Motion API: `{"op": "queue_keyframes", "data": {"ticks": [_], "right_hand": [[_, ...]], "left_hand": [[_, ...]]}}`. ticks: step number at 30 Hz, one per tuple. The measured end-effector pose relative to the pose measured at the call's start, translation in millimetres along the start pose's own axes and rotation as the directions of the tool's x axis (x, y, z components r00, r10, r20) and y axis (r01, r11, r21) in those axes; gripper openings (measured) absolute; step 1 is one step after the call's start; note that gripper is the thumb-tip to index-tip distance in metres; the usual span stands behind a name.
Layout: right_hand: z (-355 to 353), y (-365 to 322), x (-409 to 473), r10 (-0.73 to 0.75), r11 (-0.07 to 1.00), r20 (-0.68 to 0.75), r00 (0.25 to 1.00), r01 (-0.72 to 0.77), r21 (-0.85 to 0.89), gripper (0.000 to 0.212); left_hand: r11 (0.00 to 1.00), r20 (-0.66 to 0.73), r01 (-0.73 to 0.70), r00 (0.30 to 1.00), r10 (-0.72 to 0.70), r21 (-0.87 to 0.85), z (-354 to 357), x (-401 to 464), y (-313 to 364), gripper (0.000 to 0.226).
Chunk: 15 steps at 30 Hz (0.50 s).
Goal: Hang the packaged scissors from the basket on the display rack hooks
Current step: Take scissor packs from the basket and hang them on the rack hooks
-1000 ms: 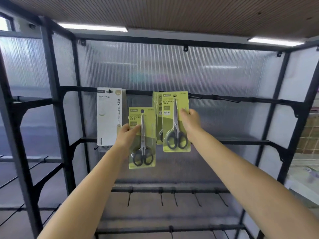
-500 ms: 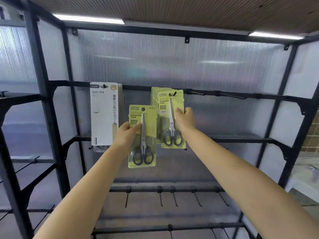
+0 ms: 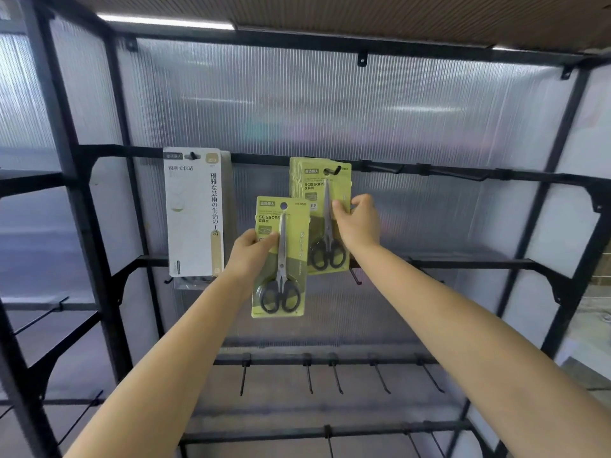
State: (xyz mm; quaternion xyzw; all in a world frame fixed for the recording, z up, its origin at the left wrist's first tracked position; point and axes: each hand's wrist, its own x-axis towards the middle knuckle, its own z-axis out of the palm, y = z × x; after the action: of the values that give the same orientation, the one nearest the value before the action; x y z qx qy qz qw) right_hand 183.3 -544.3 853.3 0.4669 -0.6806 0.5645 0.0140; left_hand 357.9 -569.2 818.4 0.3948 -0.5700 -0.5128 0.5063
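Hanging is under way on the black display rack (image 3: 390, 176), whose upper rail carries the hooks. A white boxed pack (image 3: 195, 213) hangs at the left of that rail. To its right, a stack of green scissor packs (image 3: 299, 180) sits on one hook (image 3: 333, 169), and the right hand (image 3: 358, 223) pinches the front pack (image 3: 327, 223) of that stack at its right edge, thumb on the face, with the hook tip showing through the pack's hole. I judge this pack is being seated, so the step in hand is pushing it back and letting go. The left hand (image 3: 253, 256) grips a second scissors pack (image 3: 281, 256) by its left edge, lower and left of the stack and apart from any hook (its round hanging hole is plainly free). The next move calls for raising that hole to the hook tip, level and square. The basket is not in view.
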Motion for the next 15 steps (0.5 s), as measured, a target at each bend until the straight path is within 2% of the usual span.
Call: {"op": "queue_keyframes", "data": {"ticks": [4, 6, 8, 10, 13, 15], "right_hand": [[-14.0, -3.3, -5.0, -0.162, 0.987, -0.013, 0.987, 0.162, -0.006, 0.033], [-25.6, -9.3, -9.7, -0.244, 0.97, 0.105, 0.964, 0.245, 0.001, 0.031], [-36.1, -14.4, -13.7, -0.248, 0.966, 0.265, 0.932, 0.257, 0.0, 0.03], [-42.9, -15.1, -15.7, -0.236, 0.965, 0.353, 0.905, 0.261, -0.025, 0.023], [-51.8, -13.0, -16.3, -0.228, 0.966, 0.373, 0.899, 0.257, -0.027, 0.007], [-59.8, -13.3, -15.6, -0.239, 0.962, 0.392, 0.888, 0.272, -0.029, 0.005]], "left_hand": [[0.999, 0.04, -0.026, 0.999, 0.026, 0.018, 6.6, -7.1, -1.3, 0.013], [0.998, 0.072, -0.047, 0.996, 0.045, 0.031, 10.8, -12.6, -0.8, 0.015], [0.997, 0.106, -0.068, 0.992, 0.065, 0.026, 16.8, -17.1, -0.1, 0.017], [0.996, 0.13, -0.09, 0.988, 0.087, 0.019, 23.1, -21.5, 1.8, 0.017], [0.994, 0.152, -0.102, 0.984, 0.096, 0.033, 30.7, -26.6, 0.9, 0.017], [0.995, 0.159, -0.092, 0.984, 0.086, 0.032, 33.1, -28.7, -3.2, 0.017]]}}
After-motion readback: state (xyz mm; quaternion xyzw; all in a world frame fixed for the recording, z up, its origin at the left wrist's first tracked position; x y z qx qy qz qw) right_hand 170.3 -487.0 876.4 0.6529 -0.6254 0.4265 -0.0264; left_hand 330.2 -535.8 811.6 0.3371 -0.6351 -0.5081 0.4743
